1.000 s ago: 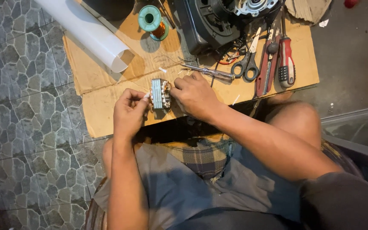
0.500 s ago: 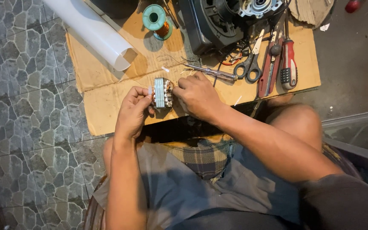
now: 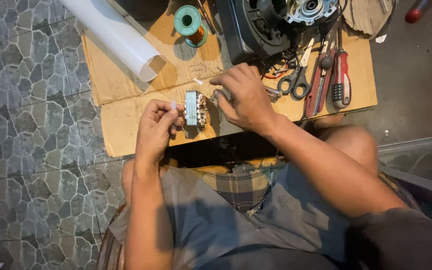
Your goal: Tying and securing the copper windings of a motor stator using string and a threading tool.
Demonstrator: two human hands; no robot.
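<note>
While the left hand [image 3: 157, 125] pinches the small metal core [image 3: 195, 108] wound with copper wire, holding it upright just above the cardboard sheet [image 3: 126, 112], a short white sleeve sticks up between its fingers [image 3: 172, 105]. The right hand [image 3: 243, 95] hangs just beside the core, apart from it, fingers loosely curled; whether they grip anything I cannot tell, though something thin and grey seems to lie under them. Judging by the copper already showing on the core, the winding looks partly or mostly laid, while the loose sleeve suggests the ends are not yet insulated. A green spool of copper wire [image 3: 188, 22] stands well apart at the top, near a white tube [image 3: 113, 35]. Scissors [image 3: 296, 80] and a red-handled screwdriver [image 3: 341, 75] lie beside a dark opened motor housing [image 3: 266, 25], so reassembly appears not yet done.
</note>
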